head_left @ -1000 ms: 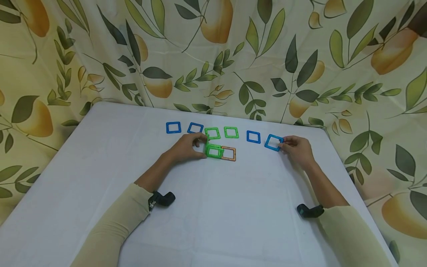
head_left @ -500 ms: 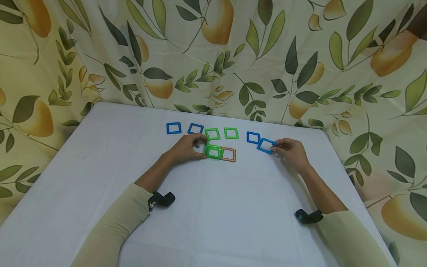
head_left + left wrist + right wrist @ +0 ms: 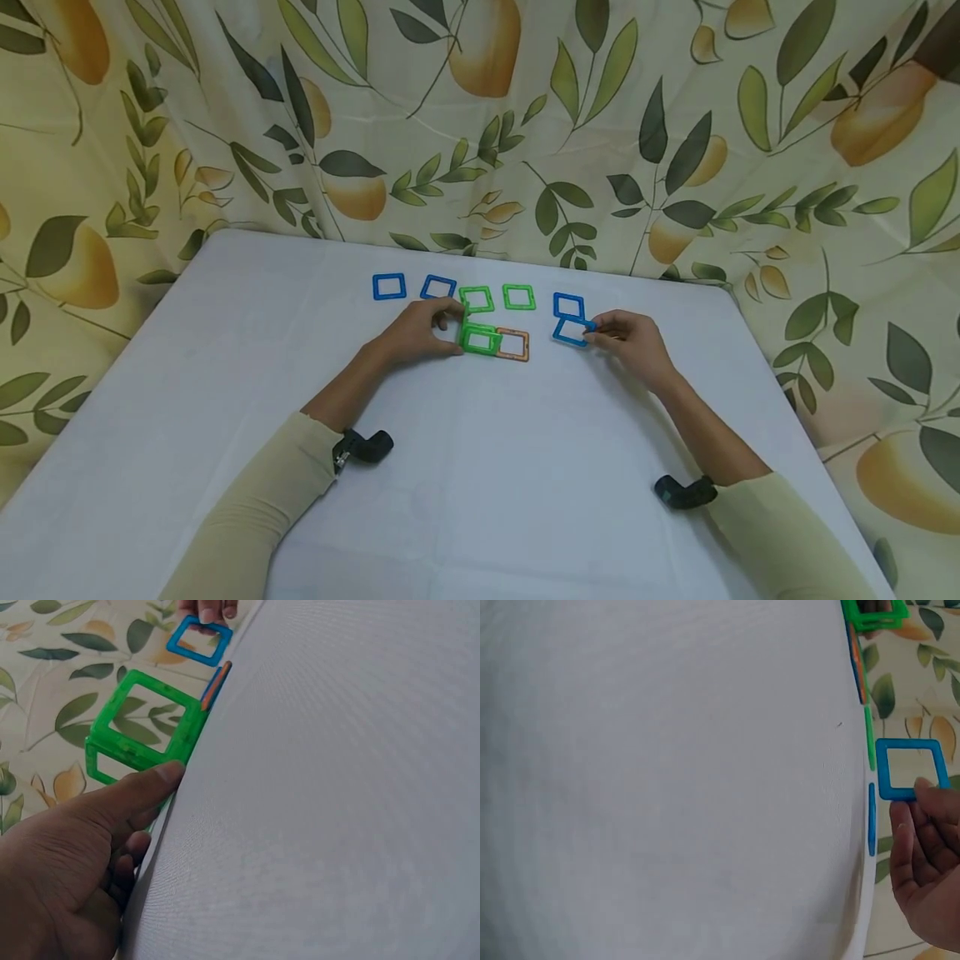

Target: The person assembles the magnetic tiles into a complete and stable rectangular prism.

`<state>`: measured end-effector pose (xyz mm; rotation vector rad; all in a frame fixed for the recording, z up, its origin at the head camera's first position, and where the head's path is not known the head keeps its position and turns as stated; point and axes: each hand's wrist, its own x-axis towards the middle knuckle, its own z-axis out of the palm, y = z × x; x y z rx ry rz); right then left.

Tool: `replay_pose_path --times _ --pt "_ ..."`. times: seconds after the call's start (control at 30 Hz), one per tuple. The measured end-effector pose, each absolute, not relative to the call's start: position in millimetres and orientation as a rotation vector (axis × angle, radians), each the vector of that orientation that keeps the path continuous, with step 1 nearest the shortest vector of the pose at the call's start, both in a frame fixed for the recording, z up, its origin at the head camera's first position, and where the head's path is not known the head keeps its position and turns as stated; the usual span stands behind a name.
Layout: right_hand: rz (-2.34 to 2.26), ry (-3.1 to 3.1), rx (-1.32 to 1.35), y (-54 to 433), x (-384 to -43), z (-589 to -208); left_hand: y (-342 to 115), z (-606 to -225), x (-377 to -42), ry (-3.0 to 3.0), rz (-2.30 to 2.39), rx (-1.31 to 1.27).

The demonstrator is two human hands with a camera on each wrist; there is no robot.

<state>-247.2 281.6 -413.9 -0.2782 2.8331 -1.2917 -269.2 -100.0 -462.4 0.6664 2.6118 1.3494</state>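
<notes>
In the head view, my left hand (image 3: 411,335) grips a small structure of green square magnetic tiles (image 3: 480,352), fingers at its upper side and thumb low at its near edge. Some of those tiles stand upright, seen closely in the left wrist view as a green frame (image 3: 112,741). An orange square tile (image 3: 527,346) lies flat against the structure's right side. My right hand (image 3: 637,343) pinches one blue square tile (image 3: 570,342) by its edge. That blue frame (image 3: 883,769) is raised off the table in the right wrist view.
Along the back of the white table (image 3: 480,467) lie loose tiles: a blue one (image 3: 389,276), another blue one (image 3: 440,278), a green one (image 3: 477,311), a second green one (image 3: 519,287) and a blue one (image 3: 568,295) behind the held tile. A patterned curtain (image 3: 480,150) hangs behind.
My right hand has carried the blue tile leftward, from right of the rearmost right blue tile to in front of it. The left hand and green structure have stayed put.
</notes>
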Motion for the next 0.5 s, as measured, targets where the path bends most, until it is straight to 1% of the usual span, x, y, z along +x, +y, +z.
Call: replay_pose_path --times 0.5 --pt "-1.295 2.747 -0.285 257 -238 -414 -99 -464 -272 2.609 1.344 0.645"
